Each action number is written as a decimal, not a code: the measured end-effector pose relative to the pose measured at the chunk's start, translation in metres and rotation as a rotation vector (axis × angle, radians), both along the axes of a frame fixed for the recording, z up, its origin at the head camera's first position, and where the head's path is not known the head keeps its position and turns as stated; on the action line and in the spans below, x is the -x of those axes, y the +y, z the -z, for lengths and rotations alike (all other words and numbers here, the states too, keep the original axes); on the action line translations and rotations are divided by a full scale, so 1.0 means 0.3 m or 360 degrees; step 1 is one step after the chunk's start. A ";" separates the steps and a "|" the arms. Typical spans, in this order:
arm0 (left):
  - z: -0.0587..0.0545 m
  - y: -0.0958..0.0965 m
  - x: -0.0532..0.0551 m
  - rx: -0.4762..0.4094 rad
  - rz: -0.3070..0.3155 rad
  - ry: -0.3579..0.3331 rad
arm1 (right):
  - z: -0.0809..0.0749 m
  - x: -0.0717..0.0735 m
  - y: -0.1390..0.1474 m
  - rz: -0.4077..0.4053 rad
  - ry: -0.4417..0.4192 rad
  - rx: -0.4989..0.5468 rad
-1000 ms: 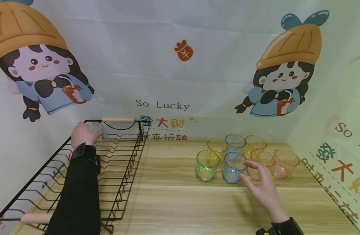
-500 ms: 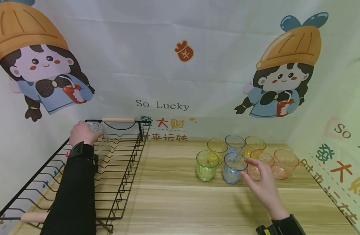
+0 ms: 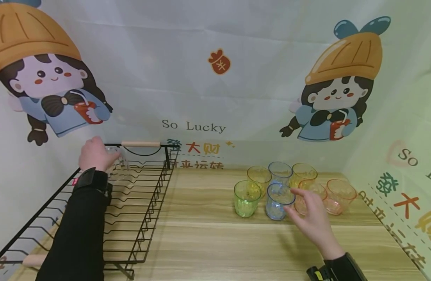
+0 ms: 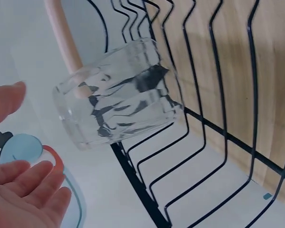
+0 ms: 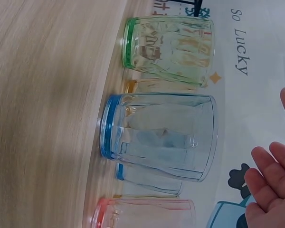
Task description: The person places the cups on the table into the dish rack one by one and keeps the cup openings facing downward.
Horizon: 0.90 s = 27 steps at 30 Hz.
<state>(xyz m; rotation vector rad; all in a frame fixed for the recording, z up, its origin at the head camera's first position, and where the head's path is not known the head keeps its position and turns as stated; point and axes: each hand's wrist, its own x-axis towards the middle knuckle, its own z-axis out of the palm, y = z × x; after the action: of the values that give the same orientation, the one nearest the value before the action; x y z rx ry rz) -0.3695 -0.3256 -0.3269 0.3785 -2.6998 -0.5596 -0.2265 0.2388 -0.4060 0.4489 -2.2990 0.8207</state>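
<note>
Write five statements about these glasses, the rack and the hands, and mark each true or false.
1. A clear glass is at the far end of the black wire rack. True.
2. Seven coloured glasses stand on the table. True.
3. The rack stands to the right of the coloured glasses. False: in the head view it is on their left.
4. In its wrist view, the left hand has its fingers apart from the clear glass. True.
5. The right hand grips the green glass. False: it holds nothing; the front blue glass is nearest.

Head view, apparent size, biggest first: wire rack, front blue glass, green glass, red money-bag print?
1. Wire rack, largest by far
2. Front blue glass and green glass: look alike, not ranked
3. Red money-bag print
</note>
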 end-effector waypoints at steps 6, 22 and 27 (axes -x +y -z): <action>-0.033 0.024 -0.015 0.0028 0.0037 0.0143 | 0.011 0.008 0.001 0.0003 -0.0007 -0.0083; -0.094 0.122 -0.057 0.0048 0.0409 0.0243 | 0.002 0.021 0.004 0.0023 -0.0046 -0.0187; -0.106 0.168 -0.089 0.0036 0.0573 0.0173 | 0.003 0.028 0.007 0.0027 -0.0077 -0.0213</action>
<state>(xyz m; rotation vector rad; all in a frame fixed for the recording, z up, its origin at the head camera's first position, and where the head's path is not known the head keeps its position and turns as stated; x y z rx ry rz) -0.3428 -0.2753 -0.2952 -0.1458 -2.6778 -0.6249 -0.2349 0.2408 -0.4070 0.4723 -2.4090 0.6788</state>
